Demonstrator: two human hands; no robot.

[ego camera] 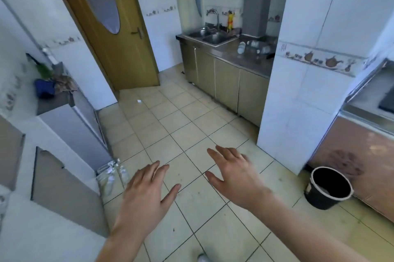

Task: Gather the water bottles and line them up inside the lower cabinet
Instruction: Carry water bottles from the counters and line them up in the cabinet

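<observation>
Left hand [147,195]: hovering palm down over the floor tiles [187,125], fingers spread and released, gripping nothing.
Right hand [236,172]: also reaching out palm down, fingers splayed and loose, empty, sitting a little further forward than the left.
Water bottles [112,174]: clear plastic ones are standing on the floor in a shrink-wrapped pack (blurred, so their number is unclear), just beside the corner of the white tiled unit at the left, near the left hand but not touching it.
Lower cabinets [226,82]: running under the steel counter by the sink [215,37], doors all sitting closed.
Bucket [328,189]: a black one is standing on the floor at the right, against a brownish cabinet front.
Door [119,33]: a wooden one with an oval pane is standing behind.
</observation>
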